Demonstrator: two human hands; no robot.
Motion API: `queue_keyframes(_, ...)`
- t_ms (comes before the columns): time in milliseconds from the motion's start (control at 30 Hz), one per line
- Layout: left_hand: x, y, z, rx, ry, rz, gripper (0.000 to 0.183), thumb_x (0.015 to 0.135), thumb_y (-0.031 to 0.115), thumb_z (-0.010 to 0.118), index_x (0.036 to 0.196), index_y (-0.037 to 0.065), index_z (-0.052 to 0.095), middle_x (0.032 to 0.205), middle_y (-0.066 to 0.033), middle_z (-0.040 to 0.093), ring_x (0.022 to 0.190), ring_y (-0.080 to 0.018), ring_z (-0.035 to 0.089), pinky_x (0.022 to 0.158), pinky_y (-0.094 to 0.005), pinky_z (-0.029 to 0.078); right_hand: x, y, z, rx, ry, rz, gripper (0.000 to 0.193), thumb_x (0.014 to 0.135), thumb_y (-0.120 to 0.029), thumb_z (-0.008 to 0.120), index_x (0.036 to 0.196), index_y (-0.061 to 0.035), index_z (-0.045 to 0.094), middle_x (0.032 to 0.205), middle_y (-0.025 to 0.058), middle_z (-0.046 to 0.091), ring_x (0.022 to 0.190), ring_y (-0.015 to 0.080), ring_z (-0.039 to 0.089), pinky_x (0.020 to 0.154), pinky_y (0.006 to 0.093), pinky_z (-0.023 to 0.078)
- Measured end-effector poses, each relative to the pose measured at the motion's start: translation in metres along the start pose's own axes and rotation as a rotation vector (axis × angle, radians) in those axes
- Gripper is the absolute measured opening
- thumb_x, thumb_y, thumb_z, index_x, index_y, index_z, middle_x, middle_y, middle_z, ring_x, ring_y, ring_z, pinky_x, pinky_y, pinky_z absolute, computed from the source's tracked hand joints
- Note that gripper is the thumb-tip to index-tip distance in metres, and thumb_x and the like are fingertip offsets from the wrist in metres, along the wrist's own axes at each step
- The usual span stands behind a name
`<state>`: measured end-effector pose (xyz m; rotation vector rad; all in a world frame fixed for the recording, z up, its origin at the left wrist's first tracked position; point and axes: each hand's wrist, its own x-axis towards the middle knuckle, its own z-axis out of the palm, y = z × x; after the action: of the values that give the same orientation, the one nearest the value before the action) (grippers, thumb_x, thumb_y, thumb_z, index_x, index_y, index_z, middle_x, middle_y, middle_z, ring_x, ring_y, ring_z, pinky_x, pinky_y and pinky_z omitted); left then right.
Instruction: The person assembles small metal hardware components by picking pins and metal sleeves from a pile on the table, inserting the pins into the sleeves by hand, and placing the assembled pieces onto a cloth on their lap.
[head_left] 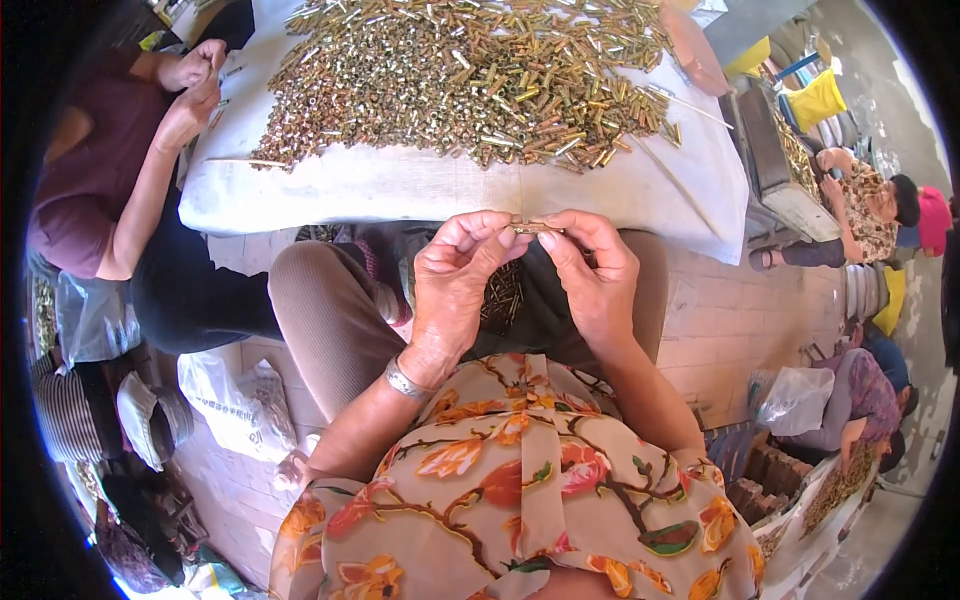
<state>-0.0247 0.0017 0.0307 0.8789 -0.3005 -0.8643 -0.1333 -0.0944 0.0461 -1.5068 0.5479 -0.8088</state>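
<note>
My left hand [455, 275] and my right hand [592, 268] meet in front of me over my lap, fingertips together on a small brass-coloured metal tube [534, 228]. Both hands pinch it, one at each end. A silver bracelet [405, 381] sits on my left wrist. More small tubes lie in my lap [503, 295] below the hands. Just beyond my hands stands a table under a white cloth [400, 190], heaped with a large pile of the same brass tubes [470, 75].
Another person in a maroon top [110, 160] sits at the left of the table, hands together. More people sit at the right [870, 205] near a tray of parts. Plastic bags [235, 400] lie on the brick floor at my left; a yellow bag [815, 100] stands at the far right.
</note>
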Motion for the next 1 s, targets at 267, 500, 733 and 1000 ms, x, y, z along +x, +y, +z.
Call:
queue_keyframes(267,-0.003,-0.002,-0.001,0.111,0.001,0.114,0.019,0.089,0.0,0.06,0.108,-0.002,0.06,0.1,-0.0082,0.066,0.091,-0.0142,0.064,0.086,-0.0264,0.052,0.001,-0.009,-0.003,-0.285,-0.043,-0.137,0.013,0.09,-0.002,0.06,0.102,0.0028,0.062,0.09,0.0043,0.067,0.083,0.0071,0.06,0.077,0.0212,0.048)
queue_keyframes(500,0.007,0.03,-0.02,0.196,-0.398,-0.203,0.019,0.085,0.002,0.066,0.103,-0.002,0.065,0.093,-0.0087,0.068,0.084,-0.0142,0.066,0.079,-0.0257,0.054,0.009,-0.02,-0.03,0.118,-0.33,0.255,0.015,0.09,-0.006,0.06,0.103,0.002,0.065,0.082,0.0028,0.066,0.063,0.0053,0.054,0.055,0.0192,0.043)
queue_keyframes(733,0.013,0.022,-0.038,0.031,-0.627,-0.376,0.013,0.081,0.0,0.069,0.094,-0.001,0.067,0.092,-0.0133,0.069,0.077,-0.0199,0.069,0.073,-0.0296,0.057,0.002,-0.027,-0.03,0.175,-0.485,0.427,0.017,0.09,-0.011,0.062,0.103,-0.0001,0.067,0.075,-0.0007,0.062,0.052,0.0014,0.041,0.044,0.017,0.031)
queue_keyframes(1000,0.005,-0.003,-0.028,-0.164,-0.387,-0.334,0.013,0.087,0.005,0.065,0.099,0.0,0.065,0.094,-0.0118,0.068,0.079,-0.0181,0.068,0.072,-0.0293,0.058,-0.007,-0.017,-0.016,0.306,-0.164,0.493,0.017,0.093,-0.014,0.06,0.1,0.0001,0.065,0.073,0.0003,0.059,0.051,0.0014,0.042,0.043,0.0173,0.029)
